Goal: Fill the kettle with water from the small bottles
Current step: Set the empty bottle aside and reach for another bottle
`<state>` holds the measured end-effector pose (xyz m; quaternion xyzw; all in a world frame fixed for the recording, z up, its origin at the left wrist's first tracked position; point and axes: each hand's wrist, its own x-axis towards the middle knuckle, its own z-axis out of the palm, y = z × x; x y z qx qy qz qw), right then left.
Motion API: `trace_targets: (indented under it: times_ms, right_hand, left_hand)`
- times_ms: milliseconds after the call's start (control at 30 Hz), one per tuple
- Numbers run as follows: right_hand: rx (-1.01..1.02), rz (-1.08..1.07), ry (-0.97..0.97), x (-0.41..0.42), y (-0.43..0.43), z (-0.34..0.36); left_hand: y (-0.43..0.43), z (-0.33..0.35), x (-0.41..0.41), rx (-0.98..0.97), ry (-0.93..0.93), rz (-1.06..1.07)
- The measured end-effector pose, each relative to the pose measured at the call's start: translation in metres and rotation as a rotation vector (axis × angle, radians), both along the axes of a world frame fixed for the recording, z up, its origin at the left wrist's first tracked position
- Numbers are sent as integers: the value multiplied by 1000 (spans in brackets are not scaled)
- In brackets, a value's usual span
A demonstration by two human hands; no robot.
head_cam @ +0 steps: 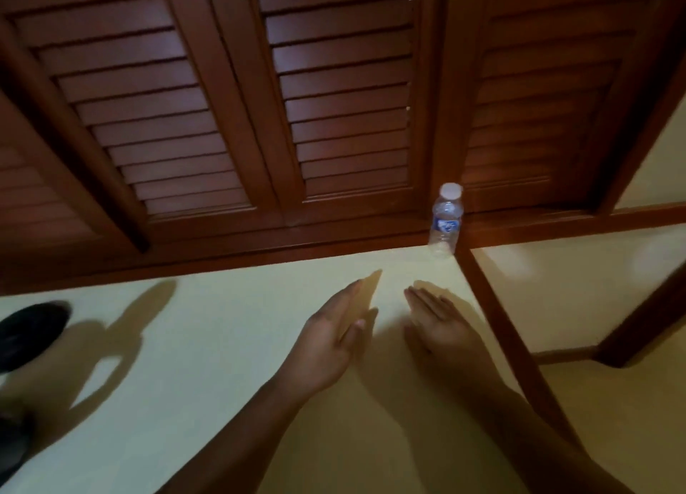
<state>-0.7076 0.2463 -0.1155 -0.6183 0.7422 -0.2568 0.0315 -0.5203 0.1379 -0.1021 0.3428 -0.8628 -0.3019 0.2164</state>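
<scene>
The left hand (334, 341) is stretching forward over the table (185, 363) with its fingers straight and close together, turned on edge so the palm is facing inward, and it is holding nothing. The right hand (440, 326) is lying out just beside it, fingers likewise straight and side by side, also gripping nothing. A narrow gap is separating the two, and whether either is touching the surface cannot be told. Both are throwing soft shadows onto the tabletop, which is looking smooth, matte and pale yellow. A reddish-brown wooden strip (501, 326) is running along the table past the right hand and passing under its forearm. Ahead of the right hand and apart from both hands, with nothing standing between, the small bottle (445, 222) is standing upright at the far edge of the table, where that strip is meeting the wooden ledge. It is made of clear ribbed plastic and is wearing a white cap and a blue label. Behind it the louvred shutters (334, 104) are rising in three panels of glossy brown horizontal slats. At the left edge a black rounded object (31, 332) — blurred and cut off by the frame — is casting a long looped shadow (107, 345) across the table.
</scene>
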Motion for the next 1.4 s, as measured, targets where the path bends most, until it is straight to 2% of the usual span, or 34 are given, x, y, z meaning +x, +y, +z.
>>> trace_targets:
  times_ms: [133, 500, 800, 900, 1100, 1233, 1400]
  right_hand:
    - [27, 140, -112, 83, -15, 10]
    - [29, 546, -201, 310, -21, -6]
    - [-25, 707, -251, 522, -14, -5]
    - [-24, 709, -209, 586, -23, -4]
    - [14, 670, 5, 677, -64, -13]
    - [92, 637, 93, 701, -80, -22]
    - [149, 623, 173, 705, -82, -31]
  left_hand:
    - [16, 6, 76, 0, 63, 79]
    - [75, -5, 325, -116, -31, 425]
    - [108, -4, 530, -142, 16, 590]
    - [108, -3, 592, -145, 19, 645]
    - [97, -9, 678, -225, 112, 836]
    - [79, -10, 709, -250, 229, 1008]
    - [53, -12, 729, -191, 393, 1199]
